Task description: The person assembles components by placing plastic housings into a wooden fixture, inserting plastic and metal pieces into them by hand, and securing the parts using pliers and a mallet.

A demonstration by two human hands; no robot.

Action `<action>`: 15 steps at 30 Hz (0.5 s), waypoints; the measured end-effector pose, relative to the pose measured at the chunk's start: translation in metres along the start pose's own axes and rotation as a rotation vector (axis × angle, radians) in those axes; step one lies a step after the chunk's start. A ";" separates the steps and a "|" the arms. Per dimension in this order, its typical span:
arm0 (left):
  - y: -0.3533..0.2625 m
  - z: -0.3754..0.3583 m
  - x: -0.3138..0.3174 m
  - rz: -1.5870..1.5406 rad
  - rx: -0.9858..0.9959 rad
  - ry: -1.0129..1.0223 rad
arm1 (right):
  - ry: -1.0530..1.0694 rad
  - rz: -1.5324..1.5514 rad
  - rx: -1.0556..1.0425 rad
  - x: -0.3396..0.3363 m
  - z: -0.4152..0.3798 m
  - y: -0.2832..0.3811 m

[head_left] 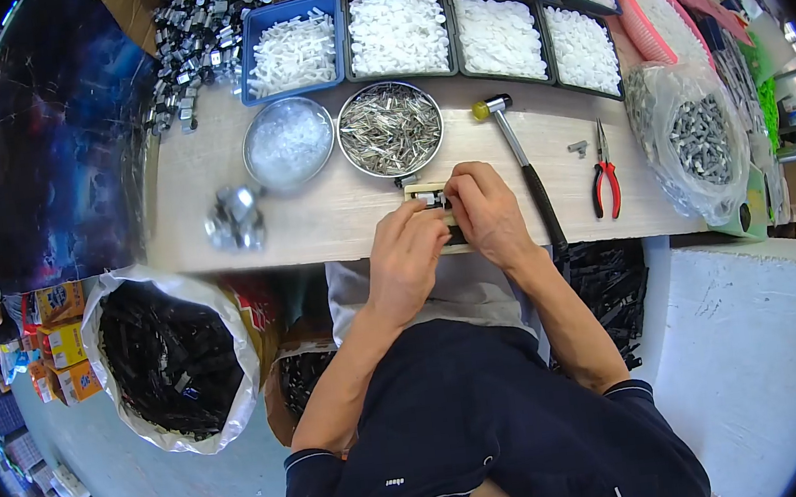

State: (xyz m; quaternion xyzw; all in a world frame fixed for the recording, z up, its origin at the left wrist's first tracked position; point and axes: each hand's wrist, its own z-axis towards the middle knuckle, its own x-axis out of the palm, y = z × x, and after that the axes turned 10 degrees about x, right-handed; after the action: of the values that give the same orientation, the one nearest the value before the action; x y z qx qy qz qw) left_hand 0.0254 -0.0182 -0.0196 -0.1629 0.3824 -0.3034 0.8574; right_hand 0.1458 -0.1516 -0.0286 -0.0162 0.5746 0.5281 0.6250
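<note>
Head view: your left hand (406, 262) and right hand (489, 219) are curling over a silvery part (428, 201) lying in the cream fixture (424, 188), finger grip unclear; it's likely feeling light, stiff, slick, favouring a pinch at its ends.

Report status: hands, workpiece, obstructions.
Left hand and right hand at small block. Grip hidden by fingers. Hammer lies to the right, clear of both.

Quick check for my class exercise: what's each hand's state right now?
Left hand: fingers curled at the small cream rectangular fixture; grip cannot be told.
Right hand: fingers bent at its right side; grip cannot be told.
</note>
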 end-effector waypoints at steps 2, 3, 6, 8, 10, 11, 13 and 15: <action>-0.002 -0.002 0.003 0.077 0.005 0.080 | -0.005 0.009 -0.003 0.000 0.000 0.001; -0.003 -0.003 0.005 0.114 0.009 0.120 | -0.001 0.007 -0.001 -0.001 0.000 0.002; -0.004 -0.005 0.008 0.238 0.055 0.187 | -0.002 0.008 -0.009 -0.002 0.000 0.001; -0.008 -0.003 0.012 0.207 -0.027 0.166 | 0.008 0.006 -0.016 -0.001 0.001 0.001; -0.010 0.002 0.014 0.188 -0.084 0.174 | 0.033 -0.010 -0.012 -0.005 0.001 0.003; -0.010 0.007 0.013 0.185 -0.100 0.192 | 0.064 0.007 0.007 -0.008 0.001 0.004; -0.010 0.012 0.012 0.196 -0.090 0.220 | 0.125 0.039 0.037 -0.015 0.007 0.005; -0.008 0.014 0.011 0.224 -0.034 0.244 | 0.096 0.177 0.101 -0.015 0.021 -0.001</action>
State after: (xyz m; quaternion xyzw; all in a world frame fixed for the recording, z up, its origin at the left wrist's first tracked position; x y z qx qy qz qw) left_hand 0.0387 -0.0304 -0.0119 -0.0956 0.5046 -0.2169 0.8302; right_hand 0.1642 -0.1488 -0.0111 0.0409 0.6289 0.5501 0.5479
